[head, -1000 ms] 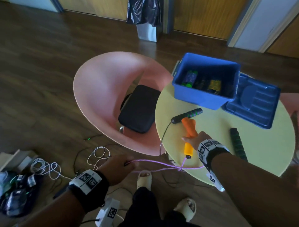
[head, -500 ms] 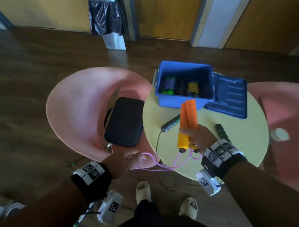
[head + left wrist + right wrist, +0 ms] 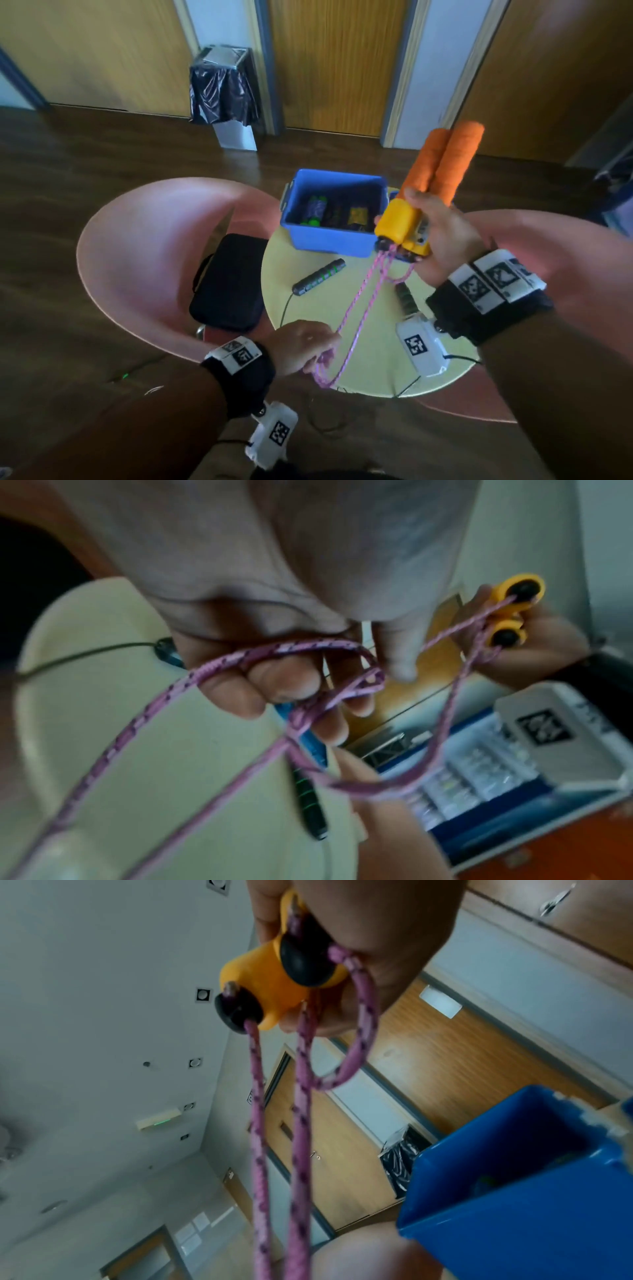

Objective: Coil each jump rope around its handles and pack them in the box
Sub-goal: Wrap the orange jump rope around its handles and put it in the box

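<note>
**Orange-handled rope held between both hands above the table**

While the right hand [image 3: 442,246] is raised above the round yellow table [image 3: 373,356], its fingers are wrapped round the two orange handles [image 3: 445,161] held side by side, their foam ends pointing up and away, their yellow caps [image 3: 399,219] down in the palm. Pink cord [image 3: 363,308] leaves both black cap ends; a short loop hangs beside them against the palm. Two strands run down and left to the left hand [image 3: 301,346], low at the near table edge. Left fingers [image 3: 291,680] are curled round several turns of the cord; more cord trails below.

Blue box [image 3: 329,236] sits open at the far side of the table, some bundled ropes already inside; details too dark to tell. Blue lid [image 3: 479,767] lies to its right, mostly hidden in the head view. Second rope: one black handle with green bands [image 3: 318,277] lies on the table near the box, thin black cord running off the edge; its other handle [image 3: 406,298] lies under the right wrist.

Pink chair [image 3: 137,260] left of the table carries a black case [image 3: 226,284].
</note>
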Demonstrator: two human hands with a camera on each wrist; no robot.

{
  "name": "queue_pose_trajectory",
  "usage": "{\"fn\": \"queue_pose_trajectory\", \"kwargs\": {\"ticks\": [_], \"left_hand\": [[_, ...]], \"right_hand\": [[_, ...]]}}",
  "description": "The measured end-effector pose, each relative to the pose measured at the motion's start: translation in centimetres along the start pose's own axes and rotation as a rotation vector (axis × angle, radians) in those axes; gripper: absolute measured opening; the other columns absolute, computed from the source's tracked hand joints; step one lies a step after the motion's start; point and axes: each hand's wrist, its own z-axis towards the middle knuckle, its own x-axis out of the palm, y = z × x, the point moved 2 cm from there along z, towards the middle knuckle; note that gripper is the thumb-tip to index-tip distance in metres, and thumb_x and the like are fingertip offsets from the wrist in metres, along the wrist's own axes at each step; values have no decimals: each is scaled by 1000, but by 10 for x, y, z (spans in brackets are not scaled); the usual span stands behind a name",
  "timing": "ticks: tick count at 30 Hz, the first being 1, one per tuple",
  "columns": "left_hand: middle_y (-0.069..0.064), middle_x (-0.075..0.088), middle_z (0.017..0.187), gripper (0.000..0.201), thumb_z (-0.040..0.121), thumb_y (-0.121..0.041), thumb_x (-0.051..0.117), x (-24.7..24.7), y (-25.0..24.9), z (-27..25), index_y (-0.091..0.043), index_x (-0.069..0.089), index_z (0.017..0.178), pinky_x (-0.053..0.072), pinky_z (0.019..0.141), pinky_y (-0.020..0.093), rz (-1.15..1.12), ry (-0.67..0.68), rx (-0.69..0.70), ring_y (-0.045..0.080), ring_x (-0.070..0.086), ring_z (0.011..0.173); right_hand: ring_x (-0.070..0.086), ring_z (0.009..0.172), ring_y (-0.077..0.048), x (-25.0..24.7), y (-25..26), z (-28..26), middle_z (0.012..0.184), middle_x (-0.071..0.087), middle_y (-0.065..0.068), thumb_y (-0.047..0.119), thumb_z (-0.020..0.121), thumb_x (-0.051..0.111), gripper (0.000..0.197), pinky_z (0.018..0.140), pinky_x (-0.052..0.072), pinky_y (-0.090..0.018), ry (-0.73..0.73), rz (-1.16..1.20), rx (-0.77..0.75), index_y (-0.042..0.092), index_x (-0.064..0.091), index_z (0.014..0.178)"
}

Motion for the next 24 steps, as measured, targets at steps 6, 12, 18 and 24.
{"fn": "queue_pose_trajectory", "kwargs": {"ticks": [6, 12, 18, 24], "left_hand": [[-21, 54, 55, 34, 103, -31, 46, 24, -14, -2, -26, 52, 71, 36, 57, 23, 238, -248, -15, -2, 46, 49], [-16, 60, 68, 16, 90, -26, 46, 27, -100, -4, -22, 58, 81, 43, 65, 22, 135, -404, 240, -2, 52, 59], [-3, 61, 62, 40, 81, -54, 45, 19, -99, -8, -16, 60, 78, 46, 65, 29, 112, -475, 182, 11, 57, 58], [-1, 49, 62, 35, 98, -40, 49, 42, -37, -9, -14, 52, 77, 47, 67, 39, 266, -363, -41, 18, 49, 59]], "right_hand": [[62, 77, -32, -61, -18, -18, 85, 67, -14, 28, 59, 82, 44, 71, 54, -44, 215, -484, 206, 11, 70, 99], [71, 79, -18, -65, -48, -67, 87, 74, -4, 10, 72, 70, 32, 78, 56, -36, 640, -564, 398, 10, 67, 104], [68, 67, -23, -68, -26, -85, 78, 70, -8, 10, 65, 77, 28, 64, 58, -35, 691, -344, 410, 8, 71, 92], [65, 55, -26, -58, 40, -90, 73, 63, -12, 28, 34, 97, 72, 47, 53, -29, 605, 198, 139, 0, 65, 93]]}}
